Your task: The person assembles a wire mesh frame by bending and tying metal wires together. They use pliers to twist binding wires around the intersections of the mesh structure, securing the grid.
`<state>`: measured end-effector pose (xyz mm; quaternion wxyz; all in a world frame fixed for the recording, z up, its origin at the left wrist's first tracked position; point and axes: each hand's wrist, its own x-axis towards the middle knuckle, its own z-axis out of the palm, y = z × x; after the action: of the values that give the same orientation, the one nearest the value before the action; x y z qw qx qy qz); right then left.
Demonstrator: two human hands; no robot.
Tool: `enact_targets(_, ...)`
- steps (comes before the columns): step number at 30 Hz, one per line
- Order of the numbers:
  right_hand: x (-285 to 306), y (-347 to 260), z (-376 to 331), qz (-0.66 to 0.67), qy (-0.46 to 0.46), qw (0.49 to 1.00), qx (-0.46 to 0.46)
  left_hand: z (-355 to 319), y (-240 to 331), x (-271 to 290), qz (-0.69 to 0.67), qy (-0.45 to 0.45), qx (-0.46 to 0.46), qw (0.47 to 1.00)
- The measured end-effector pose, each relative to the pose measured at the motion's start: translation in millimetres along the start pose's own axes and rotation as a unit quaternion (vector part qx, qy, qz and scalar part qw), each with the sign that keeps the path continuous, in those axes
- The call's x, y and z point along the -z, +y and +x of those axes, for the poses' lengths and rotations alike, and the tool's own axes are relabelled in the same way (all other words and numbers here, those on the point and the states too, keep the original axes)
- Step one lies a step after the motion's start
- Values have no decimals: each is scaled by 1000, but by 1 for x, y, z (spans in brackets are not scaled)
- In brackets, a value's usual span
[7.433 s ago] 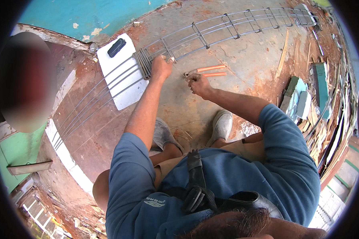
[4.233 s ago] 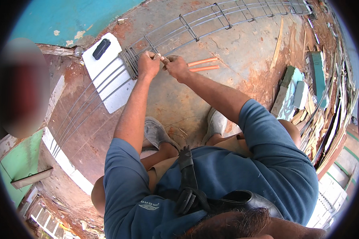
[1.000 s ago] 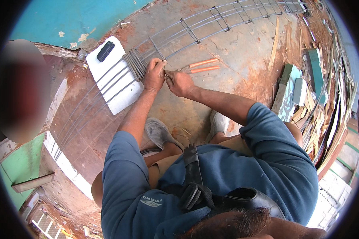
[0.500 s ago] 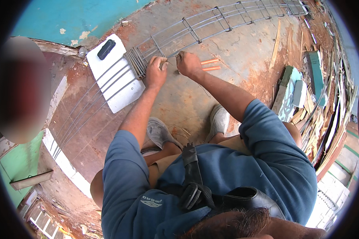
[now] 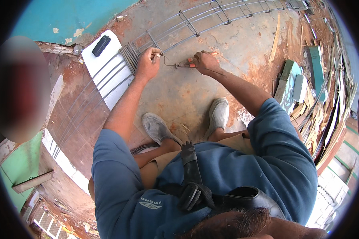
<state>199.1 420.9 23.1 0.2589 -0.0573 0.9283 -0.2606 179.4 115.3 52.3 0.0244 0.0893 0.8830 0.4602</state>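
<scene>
My left hand [image 5: 148,63] is closed, thumb and fingers pinched together on a thin wire [image 5: 166,62] at the near rod of a steel rebar cage [image 5: 193,30]. Beside it on the left is a tight bundle of rebar stirrups [image 5: 129,55]. My right hand [image 5: 206,62] is wrapped around the orange handles of pincers [image 5: 184,63], whose jaws point left. The wire bends from my left fingers toward those jaws; whether they grip it is too small to tell.
A white board [image 5: 95,63] under the loose rods carries a dark oblong object [image 5: 101,46]. Scrap wood strips [image 5: 307,115] and broken painted blocks [image 5: 288,81] pile up on the right. My shoes [image 5: 157,126] stand on the concrete. A turquoise wall [image 5: 68,18] rises at the upper left.
My right hand has moved right, from beside my left hand onto the pincers' handles. My left hand has shifted slightly up and left, and the wire now shows between the hands.
</scene>
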Motion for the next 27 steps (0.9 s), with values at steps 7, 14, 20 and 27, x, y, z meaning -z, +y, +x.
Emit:
enact_targets(7, 26, 52, -38, -317, 40, 946, 57, 55, 17, 16, 43, -150, 275, 949)
enact_targets(14, 28, 57, -17, -378, -1, 916, 132, 53, -13, -7, -66, -158, 331, 928)
enact_targets(20, 23, 39, -51, -230, -65, 966, 93, 57, -16, -8, -70, -185, 340, 919)
enact_targets(27, 5, -26, -79, 266, -140, 949, -98, 55, -9, -9, -70, -179, 317, 929)
